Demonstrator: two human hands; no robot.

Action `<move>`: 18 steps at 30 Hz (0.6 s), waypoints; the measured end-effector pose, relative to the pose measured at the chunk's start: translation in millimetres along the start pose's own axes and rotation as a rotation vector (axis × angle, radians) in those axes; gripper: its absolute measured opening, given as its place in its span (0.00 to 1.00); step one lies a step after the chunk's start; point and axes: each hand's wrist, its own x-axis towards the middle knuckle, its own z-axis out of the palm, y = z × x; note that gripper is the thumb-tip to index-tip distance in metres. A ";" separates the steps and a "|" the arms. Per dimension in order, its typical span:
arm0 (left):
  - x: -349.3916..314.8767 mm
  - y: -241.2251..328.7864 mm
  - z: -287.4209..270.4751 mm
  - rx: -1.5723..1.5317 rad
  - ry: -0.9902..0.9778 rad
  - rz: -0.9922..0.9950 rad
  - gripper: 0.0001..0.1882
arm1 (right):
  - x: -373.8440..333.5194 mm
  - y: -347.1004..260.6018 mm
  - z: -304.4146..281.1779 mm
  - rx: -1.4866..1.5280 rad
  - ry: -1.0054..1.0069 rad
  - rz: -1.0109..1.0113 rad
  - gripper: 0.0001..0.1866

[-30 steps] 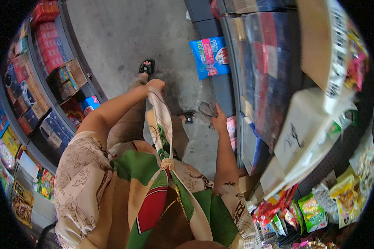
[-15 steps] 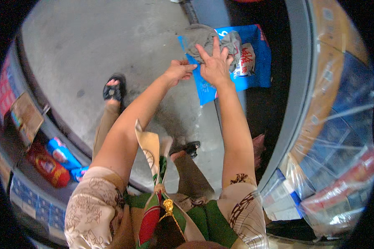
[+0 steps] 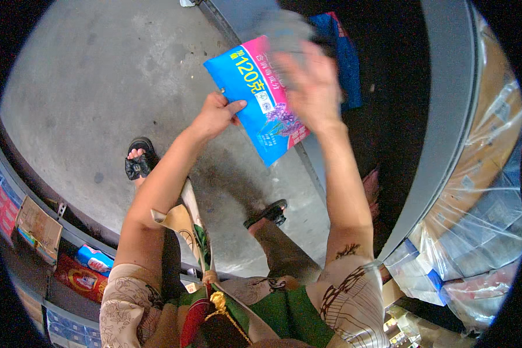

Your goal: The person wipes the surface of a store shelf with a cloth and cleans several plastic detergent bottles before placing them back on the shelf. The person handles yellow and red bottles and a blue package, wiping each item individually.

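Blue and pink packet [image 3: 261,98] held up in mid-air over the grey concrete floor [image 3: 87,87], just left of the grey shelf upright [image 3: 446,116].

Left hand [image 3: 214,114]: fingers closed on the packet's left edge, thumb lying across its front face. Right hand [image 3: 307,87]: fingers spread, palm against the packet's upper right part. A grey cloth-like thing [image 3: 284,32] sits at the fingertips; motion blur, so cannot tell whether the fingers grip it or the packet.

Open room: wide bare floor to the left and above the packet. Right side tight: shelf upright close by, dark recess behind it with a blue package [image 3: 342,64] just beyond the right hand.

Below: two sandalled feet [image 3: 139,162] on the floor. Lower left, curved shelf edge [image 3: 46,197] with a cardboard box [image 3: 37,226], a red pack [image 3: 81,278] and a small blue pack [image 3: 95,259]. Lower right, plastic-wrapped cartons [image 3: 481,209] stacked on the shelf.
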 end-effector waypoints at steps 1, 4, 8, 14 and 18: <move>-7.7 -3.9 -2.5 -0.022 0.016 -0.006 0.08 | 9.1 -20.6 6.5 -0.007 -0.167 -0.026 0.34; -13.5 -3.2 -23.0 -0.040 0.052 0.007 0.07 | 23.6 7.2 36.9 0.052 -0.162 0.007 0.29; -16.4 0.5 -29.8 -0.090 0.050 0.004 0.06 | -34.8 88.0 65.8 -0.042 0.075 0.311 0.33; -14.4 -9.5 -21.2 -0.217 0.122 -0.047 0.07 | -191.5 72.6 61.3 -0.214 -0.158 0.810 0.36; -17.1 -6.4 -17.5 -0.175 0.140 -0.046 0.11 | -223.2 50.9 27.8 0.216 -0.059 1.074 0.30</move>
